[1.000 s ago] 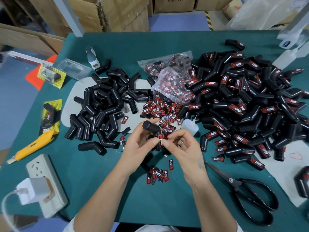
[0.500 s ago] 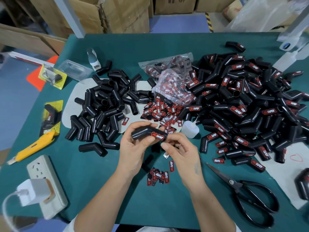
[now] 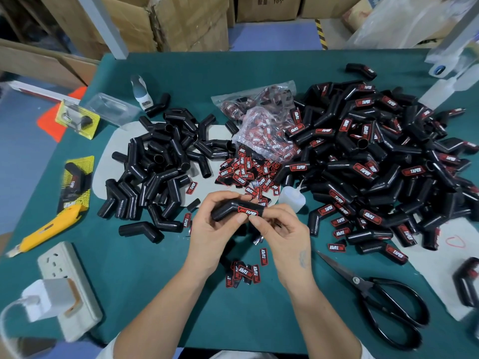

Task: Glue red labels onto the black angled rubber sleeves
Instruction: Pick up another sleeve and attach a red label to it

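Observation:
My left hand (image 3: 211,229) grips a black angled rubber sleeve (image 3: 228,209) lying sideways above the table, a red label (image 3: 251,212) stuck on its right arm. My right hand (image 3: 282,234) pinches the sleeve's right end at the label with thumb and forefinger. A pile of bare sleeves (image 3: 158,167) lies to the left, a large pile of labelled sleeves (image 3: 375,161) to the right. Loose red labels (image 3: 246,174) are scattered behind the hands, and a small heap of labels (image 3: 243,273) lies below them. A small white glue bottle (image 3: 291,199) lies beside my right hand.
Black scissors (image 3: 375,299) lie at the front right. A yellow utility knife (image 3: 49,226) and a white power strip (image 3: 67,288) with a charger sit at the front left. Clear bags of labels (image 3: 261,125) sit mid-table. Cardboard boxes (image 3: 181,19) stand behind the green table (image 3: 145,275).
The sleeve has turned from end-on to lying sideways with the label facing up. My right thumb and forefinger have moved onto the label's end.

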Demonstrator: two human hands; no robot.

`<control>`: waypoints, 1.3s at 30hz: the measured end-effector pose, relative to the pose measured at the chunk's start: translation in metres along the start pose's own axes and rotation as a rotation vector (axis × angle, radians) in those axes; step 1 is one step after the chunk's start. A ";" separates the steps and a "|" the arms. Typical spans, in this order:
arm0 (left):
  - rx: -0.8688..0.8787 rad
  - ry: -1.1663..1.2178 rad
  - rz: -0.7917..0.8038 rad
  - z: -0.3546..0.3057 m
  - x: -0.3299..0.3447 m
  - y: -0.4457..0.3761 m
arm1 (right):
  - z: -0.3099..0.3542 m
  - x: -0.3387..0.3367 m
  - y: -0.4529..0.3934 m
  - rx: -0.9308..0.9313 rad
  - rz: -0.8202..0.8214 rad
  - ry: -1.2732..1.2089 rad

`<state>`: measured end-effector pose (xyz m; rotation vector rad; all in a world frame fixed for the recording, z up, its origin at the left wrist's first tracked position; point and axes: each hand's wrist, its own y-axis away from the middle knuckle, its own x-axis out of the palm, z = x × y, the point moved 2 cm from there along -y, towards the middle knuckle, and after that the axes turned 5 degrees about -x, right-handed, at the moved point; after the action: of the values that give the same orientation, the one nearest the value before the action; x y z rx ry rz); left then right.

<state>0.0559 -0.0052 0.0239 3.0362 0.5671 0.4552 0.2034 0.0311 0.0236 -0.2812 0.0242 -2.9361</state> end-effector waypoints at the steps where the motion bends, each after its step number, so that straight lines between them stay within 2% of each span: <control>1: -0.002 -0.007 -0.010 0.000 0.000 0.000 | 0.000 0.000 0.000 -0.007 -0.001 -0.001; 8: -0.040 0.013 -0.040 0.003 0.000 0.001 | -0.001 0.002 -0.001 -0.037 -0.003 -0.010; 19: -0.054 -0.004 -0.048 0.003 0.000 0.001 | -0.006 0.002 -0.003 0.053 0.021 0.000; 25: -0.100 0.007 0.023 0.000 0.001 0.002 | -0.005 -0.002 -0.003 0.079 0.000 -0.007; 29: -0.079 -0.068 0.073 -0.003 0.001 0.003 | -0.008 -0.005 -0.005 0.173 -0.016 -0.072; 39: -0.102 -0.086 0.010 -0.001 0.005 0.003 | -0.010 -0.001 -0.004 0.174 -0.001 -0.101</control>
<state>0.0611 -0.0057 0.0265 2.9460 0.5088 0.3402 0.2018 0.0352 0.0140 -0.4007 -0.2443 -2.8968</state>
